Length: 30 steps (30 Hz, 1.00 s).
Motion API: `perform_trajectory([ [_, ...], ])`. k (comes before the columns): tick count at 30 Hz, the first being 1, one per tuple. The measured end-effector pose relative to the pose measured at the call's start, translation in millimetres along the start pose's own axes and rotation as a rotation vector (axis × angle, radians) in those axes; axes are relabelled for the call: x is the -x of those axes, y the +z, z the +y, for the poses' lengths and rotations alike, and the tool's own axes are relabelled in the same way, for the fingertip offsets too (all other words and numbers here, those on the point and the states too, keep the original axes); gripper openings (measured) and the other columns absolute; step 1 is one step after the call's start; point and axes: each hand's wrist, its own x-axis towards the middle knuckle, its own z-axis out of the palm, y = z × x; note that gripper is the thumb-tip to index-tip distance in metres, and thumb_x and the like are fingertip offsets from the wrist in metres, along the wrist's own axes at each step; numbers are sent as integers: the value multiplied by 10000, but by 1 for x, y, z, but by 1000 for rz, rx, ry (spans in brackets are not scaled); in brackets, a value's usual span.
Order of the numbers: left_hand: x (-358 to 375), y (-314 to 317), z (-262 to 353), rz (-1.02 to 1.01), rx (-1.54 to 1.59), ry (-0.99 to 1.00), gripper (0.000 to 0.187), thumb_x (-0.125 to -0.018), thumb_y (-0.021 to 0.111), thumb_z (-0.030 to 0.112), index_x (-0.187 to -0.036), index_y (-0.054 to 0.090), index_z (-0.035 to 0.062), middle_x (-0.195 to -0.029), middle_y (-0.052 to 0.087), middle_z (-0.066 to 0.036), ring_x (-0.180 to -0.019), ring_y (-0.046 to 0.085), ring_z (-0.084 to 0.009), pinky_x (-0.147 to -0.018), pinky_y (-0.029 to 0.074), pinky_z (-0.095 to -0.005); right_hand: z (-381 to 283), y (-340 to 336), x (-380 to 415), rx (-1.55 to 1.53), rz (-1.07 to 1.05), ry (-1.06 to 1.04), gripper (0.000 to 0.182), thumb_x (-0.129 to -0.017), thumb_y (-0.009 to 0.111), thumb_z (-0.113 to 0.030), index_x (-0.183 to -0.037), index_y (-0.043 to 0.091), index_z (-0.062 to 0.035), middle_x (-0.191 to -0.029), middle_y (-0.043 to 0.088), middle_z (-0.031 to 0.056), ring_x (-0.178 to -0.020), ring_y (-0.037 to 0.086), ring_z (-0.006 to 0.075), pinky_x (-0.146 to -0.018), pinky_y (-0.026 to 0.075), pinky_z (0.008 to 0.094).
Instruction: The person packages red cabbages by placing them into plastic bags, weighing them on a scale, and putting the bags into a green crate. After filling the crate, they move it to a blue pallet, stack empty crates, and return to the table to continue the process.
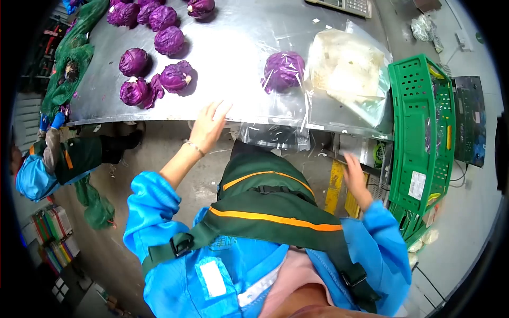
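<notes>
My left hand (210, 126) is at the table's front edge, fingers stretched out and holding nothing. Close to it on the metal table lie loose red cabbages, among them one with a pale stem end (176, 77) and another with a loose leaf (133, 91). A single red cabbage (283, 71) sits apart in front of me, with clear plastic film (275, 137) over or around it and hanging past the edge. My right hand (356, 177) is below the table edge on the right, slightly blurred, with its fingers apart and nothing visible in them.
A stack of translucent bags or sheets (350, 69) lies on the table's right part. Green crates (416, 132) stand at the right end. A scale (344, 5) is at the back. At left, a person in blue gloves (57, 121) is beside green netting (69, 58).
</notes>
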Motion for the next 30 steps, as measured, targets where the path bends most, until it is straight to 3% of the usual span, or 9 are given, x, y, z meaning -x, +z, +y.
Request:
perform_trajectory([
  [2,-12,26,14,133,133,104,378,-761,611,82,-1132,548,112,-1138,528,-138,-1060,483,-358,-889,427,-416,-64,22,-90,62,404,-231,501,-728,648,-34,-1206,540,-137,-1288,416,176,-1127,441,352,-929,380,402],
  [4,-20,43,18,187,205,308,272,-754,620,73,-1024,597,97,-1136,534,-124,-1076,474,-379,-892,420,-416,-101,29,-131,-17,532,-499,421,-713,660,-22,-1114,600,-135,-1239,464,164,-1114,455,338,-918,381,404],
  [6,-40,16,26,179,384,140,131,-826,568,86,-946,610,55,-1043,582,-134,-1057,512,-336,-883,421,-406,-107,23,-145,-131,477,-617,355,-698,672,-16,-1037,619,-106,-1139,539,142,-1099,480,317,-921,387,405],
  [9,-65,-23,41,297,776,-465,203,-947,425,118,-925,589,2,-928,626,-130,-957,576,-223,-867,427,-337,-122,1,-160,-662,639,-194,142,-857,532,-23,-995,565,-25,-1042,589,117,-1018,550,232,-911,412,325],
  [15,-152,-23,29,594,1260,-263,247,-980,362,194,-874,487,9,-752,519,-63,-685,527,-127,-684,482,-292,-138,-21,-256,-1211,733,110,203,-956,423,-224,-844,451,-57,-692,484,11,-600,491,91,-538,426,241],
  [19,-164,-14,15,389,1513,-668,327,-965,374,329,-772,417,68,-614,413,-14,-469,424,-90,-408,478,-288,-152,-24,-256,-1074,683,383,290,-928,486,-292,-745,445,-71,-564,437,0,-406,381,63,-341,293,236],
  [26,-180,44,-45,-281,1077,-859,301,-924,459,306,-759,480,55,-533,436,-15,-388,406,-101,-346,409,-269,-120,-7,-228,-1155,303,756,314,-888,553,-309,-695,478,-73,-489,398,-14,-345,343,80,-308,254,258],
  [28,-157,93,-68,-793,801,-689,383,-896,486,362,-781,579,9,-681,581,-49,-465,493,-115,-371,395,-279,-93,30,-225,-1156,135,814,267,-878,546,-247,-692,495,-62,-497,413,-7,-340,344,92,-308,256,275],
  [30,-141,115,-51,-754,1052,-907,382,-886,501,373,-823,613,13,-666,590,-58,-496,521,-109,-422,418,-285,-101,42,-218,-1026,-212,797,221,-873,542,-237,-710,520,-90,-501,427,-11,-375,360,107,-347,278,270],
])
